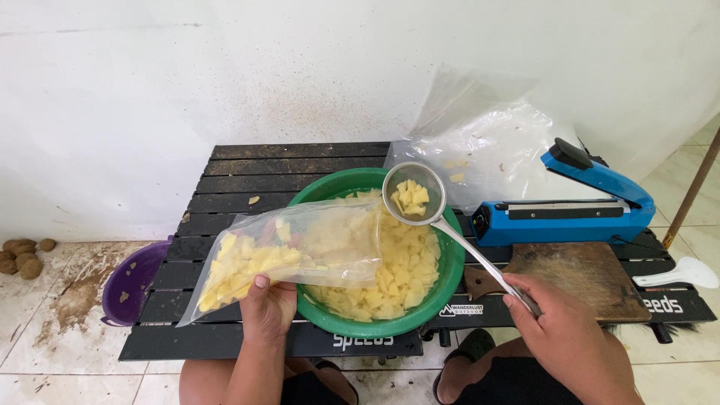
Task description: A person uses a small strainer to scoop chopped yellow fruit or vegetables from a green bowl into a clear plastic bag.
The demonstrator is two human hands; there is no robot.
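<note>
Green basin [442, 296]: round plastic, at the centre of the black slatted table [300, 161], filled with pale yellow cut potato pieces [390, 289].
Left hand [268, 307]: at 7 o'clock from the basin, fingers closed on the lower edge of a clear plastic bag [300, 251], thumb on top.
Clear plastic bag: lies tilted on its side, mouth toward 3 o'clock over the basin's rim, closed end toward 9 o'clock; potato pieces are heaped in its closed end.
Right hand [570, 330]: at 4 o'clock from the basin, fingers wrapped around the handle of a metal strainer ladle [413, 195].
Strainer ladle: round mesh bowl held above the basin at about 1 o'clock, just beside the bag's mouth, carrying a small heap of potato pieces; its handle slants down toward 4 o'clock into the right hand.
Blue heat sealer [570, 210]: at 3 o'clock from the basin, arm raised.
Large clear bag [487, 142]: crumpled behind the sealer, at 1 o'clock.
Wooden board [585, 274]: below the sealer, just beyond the right hand.
White plastic scoop [679, 276]: on the table's edge at 3 o'clock.
Purple bowl [135, 281]: on the tiled floor at 9 o'clock, touching the table's side.
Whole potatoes [22, 255]: on the floor at far 9 o'clock, well apart from the table.
</note>
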